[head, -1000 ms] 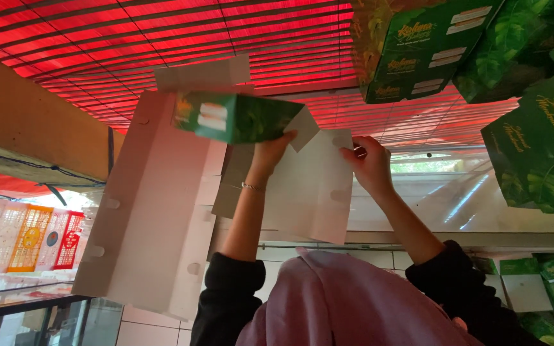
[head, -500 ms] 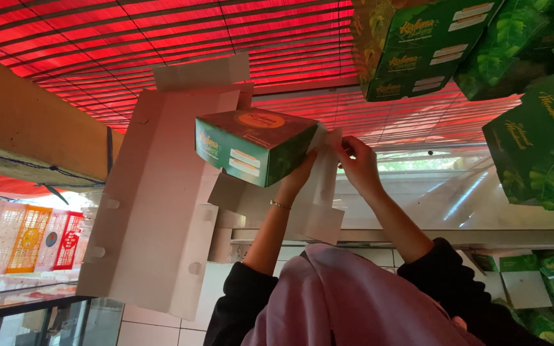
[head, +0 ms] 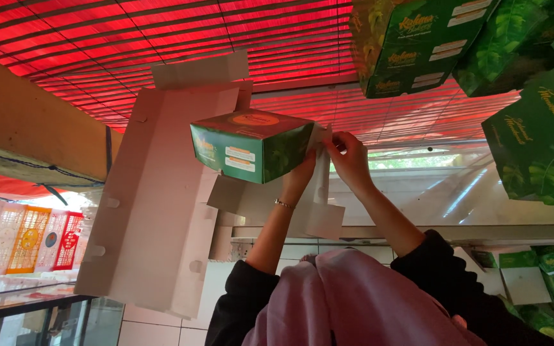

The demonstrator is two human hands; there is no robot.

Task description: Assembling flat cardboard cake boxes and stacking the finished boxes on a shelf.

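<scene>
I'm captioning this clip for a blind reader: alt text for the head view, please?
Two hands fold a green printed box: the left hand steadies its side, the right hand pinches a white flap. A flat white cardboard blank lies beside it, finished green boxes nearby.

The green box [head: 251,144] is taking shape: a second ago it was a half-flat piece lying against the tall white cardboard sheet [head: 161,192]; now it is standing out as a squared carton just right of that sheet. The left hand [head: 299,176] is sliding in behind the box's right side, while the right hand [head: 349,160] is pinching the white flap [head: 322,168] closer to the box.
</scene>
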